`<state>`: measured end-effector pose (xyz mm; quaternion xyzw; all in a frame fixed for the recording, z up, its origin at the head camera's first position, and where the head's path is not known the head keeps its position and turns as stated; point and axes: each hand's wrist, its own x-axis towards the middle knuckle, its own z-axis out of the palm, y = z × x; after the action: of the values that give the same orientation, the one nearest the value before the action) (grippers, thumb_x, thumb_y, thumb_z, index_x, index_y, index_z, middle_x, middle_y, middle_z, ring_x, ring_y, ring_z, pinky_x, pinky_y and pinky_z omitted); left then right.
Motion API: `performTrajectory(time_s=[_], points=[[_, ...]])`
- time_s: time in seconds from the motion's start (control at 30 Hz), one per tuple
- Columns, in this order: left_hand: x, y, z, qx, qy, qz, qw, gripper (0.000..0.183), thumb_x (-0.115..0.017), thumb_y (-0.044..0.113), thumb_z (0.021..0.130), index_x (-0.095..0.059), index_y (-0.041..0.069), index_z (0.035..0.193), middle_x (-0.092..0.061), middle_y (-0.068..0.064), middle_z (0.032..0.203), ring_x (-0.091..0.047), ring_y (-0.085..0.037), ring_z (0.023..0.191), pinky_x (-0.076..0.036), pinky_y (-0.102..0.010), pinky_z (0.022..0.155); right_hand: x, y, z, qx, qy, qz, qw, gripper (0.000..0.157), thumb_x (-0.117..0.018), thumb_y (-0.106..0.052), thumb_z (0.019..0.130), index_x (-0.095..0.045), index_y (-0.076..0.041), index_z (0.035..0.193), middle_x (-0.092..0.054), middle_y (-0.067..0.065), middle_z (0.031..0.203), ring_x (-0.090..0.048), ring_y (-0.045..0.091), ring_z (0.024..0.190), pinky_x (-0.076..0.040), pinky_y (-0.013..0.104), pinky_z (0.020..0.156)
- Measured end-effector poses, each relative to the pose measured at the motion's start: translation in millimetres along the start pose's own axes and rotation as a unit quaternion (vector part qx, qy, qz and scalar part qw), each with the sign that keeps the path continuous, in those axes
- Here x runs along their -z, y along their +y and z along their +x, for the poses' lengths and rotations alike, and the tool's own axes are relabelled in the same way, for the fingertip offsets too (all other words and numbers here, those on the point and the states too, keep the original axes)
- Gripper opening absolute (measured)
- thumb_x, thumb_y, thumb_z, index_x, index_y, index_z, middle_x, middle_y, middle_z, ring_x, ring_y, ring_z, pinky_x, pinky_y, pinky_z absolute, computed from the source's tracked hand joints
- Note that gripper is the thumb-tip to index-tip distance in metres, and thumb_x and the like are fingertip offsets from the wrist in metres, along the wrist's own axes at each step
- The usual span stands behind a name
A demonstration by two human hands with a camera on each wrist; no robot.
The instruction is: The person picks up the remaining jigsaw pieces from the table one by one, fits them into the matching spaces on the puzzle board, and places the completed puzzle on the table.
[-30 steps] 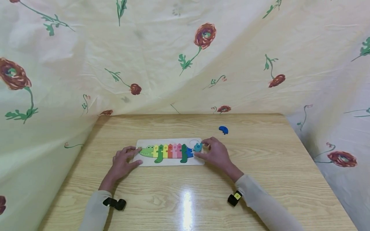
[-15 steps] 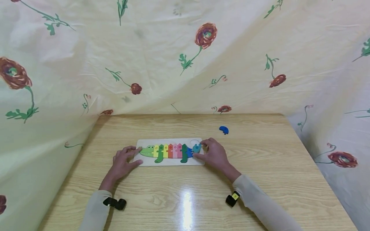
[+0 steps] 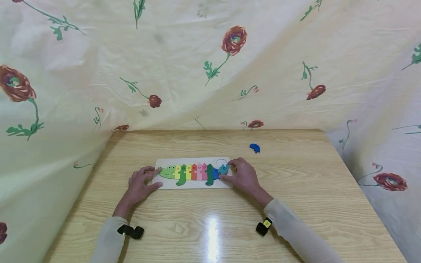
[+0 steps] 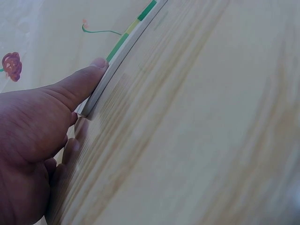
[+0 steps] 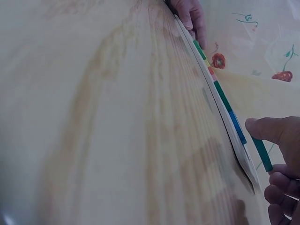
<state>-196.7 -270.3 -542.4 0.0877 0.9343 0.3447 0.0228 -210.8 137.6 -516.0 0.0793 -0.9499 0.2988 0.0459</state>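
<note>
A white puzzle board point(image 3: 194, 185) with a colourful wooden crocodile point(image 3: 188, 173) on it lies flat on the table. My left hand point(image 3: 139, 185) rests on its left end, the thumb point(image 4: 97, 70) pressing near the front corner and the index finger reaching onto the snout. At the tail end my right hand point(image 3: 244, 176) pinches a teal puzzle piece point(image 3: 223, 168) between thumb and finger. The right wrist view shows that teal piece point(image 5: 262, 154) tilted, just above the board beside the blue piece point(image 5: 238, 126). An outlined tail recess shows behind it.
A loose dark blue curved puzzle piece point(image 3: 254, 148) lies on the wooden table point(image 3: 177, 226), beyond the board to the right. Flower-patterned cloth point(image 3: 184, 73) hangs behind the table and at both sides.
My right hand has shifted slightly left with the teal puzzle piece, closer to the blue piece, then stayed almost still. The left hand and board have not moved.
</note>
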Motion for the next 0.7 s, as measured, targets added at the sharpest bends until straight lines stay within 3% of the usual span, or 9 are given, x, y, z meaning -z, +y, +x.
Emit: performTrajectory(time_s=[0.7], points=[[0.4, 0.3, -0.1, -0.001, -0.002, 0.001, 1.0000, 0.063, -0.078, 0.038, 0.090, -0.057, 0.022, 0.147, -0.045, -0.017, 0.152, -0.035, -0.042, 0.133, -0.022, -0.056, 0.096, -3.7, 0.9, 0.4, -0.019, -0.015, 0.012, 1.000, 0.061, -0.091, -0.047, 0.074, -0.073, -0.005, 0.114, -0.063, 0.003, 0.097, -0.056, 0.019, 0.084, -0.050, 0.035, 0.075]])
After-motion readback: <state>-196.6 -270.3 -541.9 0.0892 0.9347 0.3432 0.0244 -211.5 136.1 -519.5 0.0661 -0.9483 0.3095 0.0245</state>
